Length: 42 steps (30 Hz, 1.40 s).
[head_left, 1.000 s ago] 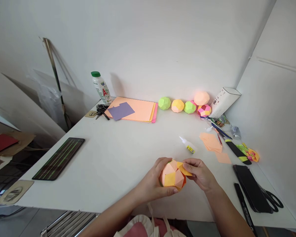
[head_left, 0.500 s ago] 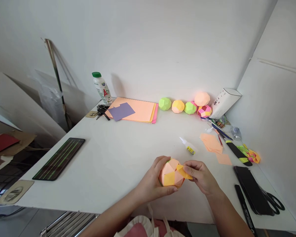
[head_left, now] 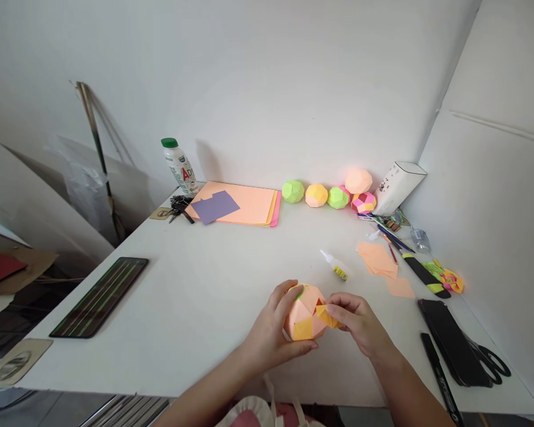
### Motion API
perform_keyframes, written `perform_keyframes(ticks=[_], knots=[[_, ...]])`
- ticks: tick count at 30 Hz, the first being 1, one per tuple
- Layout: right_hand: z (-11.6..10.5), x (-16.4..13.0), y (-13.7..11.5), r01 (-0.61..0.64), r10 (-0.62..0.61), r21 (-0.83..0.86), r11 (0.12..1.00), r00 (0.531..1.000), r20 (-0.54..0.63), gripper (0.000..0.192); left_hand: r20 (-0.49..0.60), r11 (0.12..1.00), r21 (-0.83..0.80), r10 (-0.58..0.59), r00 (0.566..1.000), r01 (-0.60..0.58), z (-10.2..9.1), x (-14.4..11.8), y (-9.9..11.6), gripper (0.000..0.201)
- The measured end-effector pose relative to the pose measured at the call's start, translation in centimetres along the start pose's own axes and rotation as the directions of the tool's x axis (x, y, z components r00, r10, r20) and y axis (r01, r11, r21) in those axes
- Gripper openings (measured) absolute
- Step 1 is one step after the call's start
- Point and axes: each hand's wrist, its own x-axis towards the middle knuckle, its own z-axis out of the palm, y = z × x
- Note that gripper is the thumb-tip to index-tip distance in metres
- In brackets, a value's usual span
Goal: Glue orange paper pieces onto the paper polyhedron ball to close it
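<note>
The faceted orange-and-peach paper ball (head_left: 305,312) looks nearly closed: the left hand (head_left: 271,332) cups it while the right hand (head_left: 358,323) pinches a last yellow paper flap (head_left: 326,315) against its right side

White table (head_left: 213,296) is carrying coloured paper sheets (head_left: 244,203), a bottle (head_left: 178,168), a row of paper balls (head_left: 323,194), a glue tube (head_left: 336,267), scissors (head_left: 489,359) and a phone (head_left: 449,341).

Left hand (head_left: 273,332) cupped, right hand (head_left: 358,323) pinching, forearms converging
</note>
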Motion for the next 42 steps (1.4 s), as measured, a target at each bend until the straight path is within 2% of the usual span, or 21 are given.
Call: perform_keyframes(ticks=[10, 18, 27, 32, 37, 42], knots=[[0.3, -0.3, -0.4, 0.05, -0.051, 0.041, 0.998, 0.998, 0.028, 0.029, -0.004, 1.0, 0.002, 0.0, 1.0, 0.0, 0.3, -0.3, -0.3, 0.085], [0.4, -0.3, -0.5, 0.118, -0.119, 0.021, 0.993, 0.992, 0.037, 0.025, 0.033, 0.996, -0.086, -0.036, 0.999, 0.039, 0.2, -0.2, -0.2, 0.085], [0.4, -0.3, -0.5, 0.092, -0.093, 0.059, 0.994, 0.995, 0.027, 0.026, 0.063, 0.986, -0.141, -0.086, 0.994, 0.094, 0.3, -0.5, -0.3, 0.084], [0.6, -0.6, -0.6, 0.109, -0.109, 0.008, 0.994, 0.994, 0.007, 0.023, 0.049, 0.992, -0.103, -0.072, 0.996, 0.076, 0.4, -0.4, -0.2, 0.084], [0.7, -0.8, -0.3, 0.156, -0.157, -0.074, 0.985, 0.988, -0.003, 0.023, -0.016, 1.0, 0.021, -0.011, 1.0, 0.011, 0.6, -0.3, -0.2, 0.085], [1.0, -1.1, -0.1, 0.146, -0.147, -0.058, 0.988, 0.989, -0.021, 0.022, -0.061, 0.992, 0.119, 0.046, 0.997, -0.038, 0.7, -0.3, -0.2, 0.085]])
